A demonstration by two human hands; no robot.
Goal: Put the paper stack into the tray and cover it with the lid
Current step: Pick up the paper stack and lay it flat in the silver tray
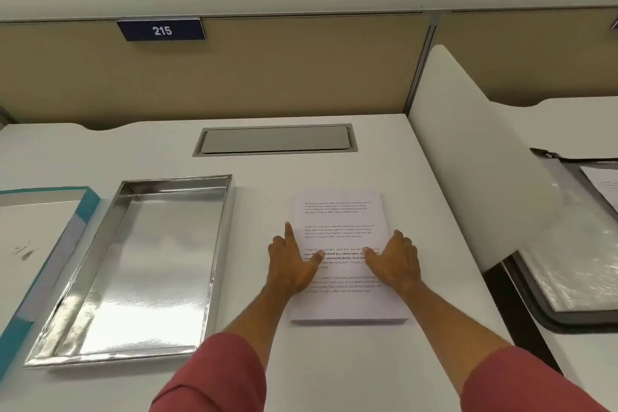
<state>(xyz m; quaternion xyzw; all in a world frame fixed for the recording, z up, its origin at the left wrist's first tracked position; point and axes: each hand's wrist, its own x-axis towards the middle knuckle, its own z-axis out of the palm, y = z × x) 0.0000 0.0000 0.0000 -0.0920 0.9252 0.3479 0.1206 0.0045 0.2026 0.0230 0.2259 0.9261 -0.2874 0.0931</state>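
Observation:
A stack of white printed paper [337,214] lies flat on the white desk, right of centre. My left hand [294,264] rests at the stack's left edge, thumb on the top sheet and index finger along the side. My right hand [394,262] lies at the right edge, thumb on top, fingers curled over the side. Neither hand has lifted the stack. A shiny silver tray [214,244] sits empty to the left of the paper. Further left lies the lid [83,207], turned inside up, with a teal rim, partly cut off by the frame.
A grey cable hatch [276,140] is set into the desk behind the paper. A white divider panel [468,160] stands to the right. Beyond it, on the neighbouring desk, a clear zip folder [575,244] holds a sheet. A tan partition with a "215" sign [162,31] backs the desk.

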